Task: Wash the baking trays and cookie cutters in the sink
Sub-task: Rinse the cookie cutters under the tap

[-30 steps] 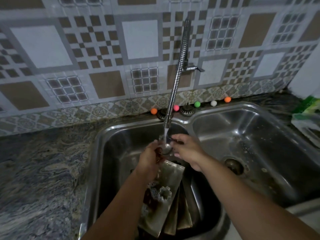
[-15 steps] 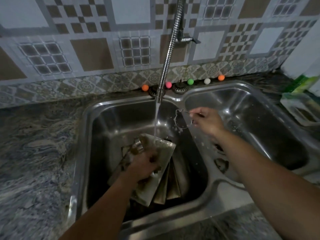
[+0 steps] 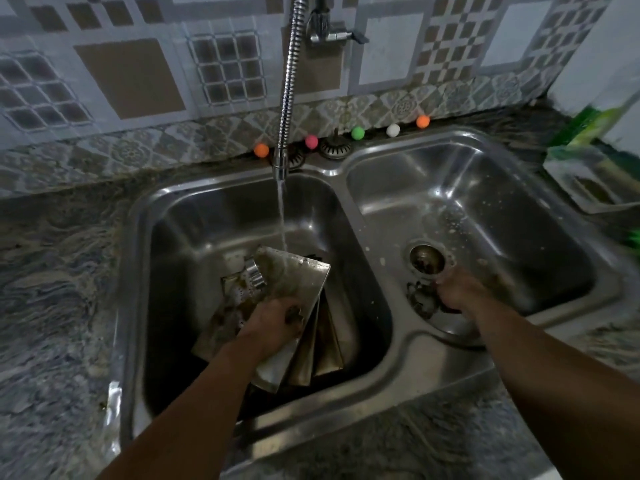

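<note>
Several metal baking trays (image 3: 299,277) lean fanned in the left basin (image 3: 194,237) of the steel sink. Water from the faucet (image 3: 281,164) hits the top tray's far edge. A round metal cookie cutter (image 3: 255,277) stands on that tray. My left hand (image 3: 272,323) presses on the top tray, its fingers curled around a small dark cookie cutter (image 3: 295,315), mostly hidden. In the right basin (image 3: 502,209) my right hand (image 3: 459,292) is down at the floor, blurred, fingers closed on a ring cookie cutter (image 3: 419,299) that touches the basin bottom.
The right basin's drain (image 3: 426,259) lies just beyond my right hand. Small coloured balls (image 3: 357,133) and a strainer plug (image 3: 335,148) line the back rim. A clear container with green sponges (image 3: 585,174) sits on the right. Granite counter (image 3: 59,271) flanks the left.
My right hand carried the ring cutter away from the water stream, right and down to the right basin's floor. My left hand dropped from the stream onto the top tray and stays there.
</note>
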